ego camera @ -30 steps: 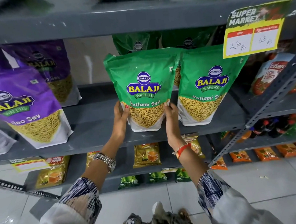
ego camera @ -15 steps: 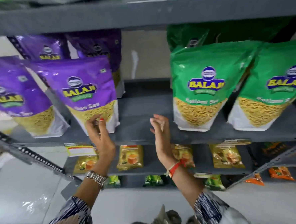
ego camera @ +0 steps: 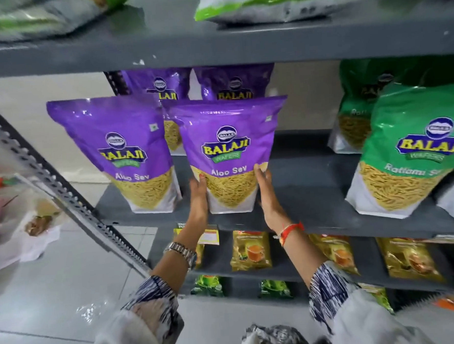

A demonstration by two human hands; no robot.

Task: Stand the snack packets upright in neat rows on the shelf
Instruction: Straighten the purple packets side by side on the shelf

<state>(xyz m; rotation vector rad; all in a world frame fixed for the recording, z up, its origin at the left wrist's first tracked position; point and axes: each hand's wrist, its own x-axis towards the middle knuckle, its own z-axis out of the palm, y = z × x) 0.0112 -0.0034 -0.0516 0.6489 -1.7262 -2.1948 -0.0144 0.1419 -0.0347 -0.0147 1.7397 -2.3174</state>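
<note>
Hands press flat against both sides of a purple Aloo Sev packet (ego camera: 229,155): the left hand (ego camera: 198,197) lies along its lower left edge and the right hand (ego camera: 266,193) along its lower right edge, fingers straight, grasping the pouch between the palms. The packet stands upright on the grey shelf (ego camera: 301,194), near the front edge. Just to the left of the left hand stands a second purple packet (ego camera: 118,154), also upright, its right edge touching or nearly touching the held one. Beyond the hands, 2 more purple packets (ego camera: 231,83) stand in a back row. Well to the right of the right hand, a green Ratlami Sev packet (ego camera: 410,150) leans on the same shelf, with another green packet (ego camera: 355,116) behind it. A watch (ego camera: 181,251) sits on the left wrist, a red thread band (ego camera: 290,230) on the right. Below the wrists, small tea packets (ego camera: 250,250) line a lower shelf.
</note>
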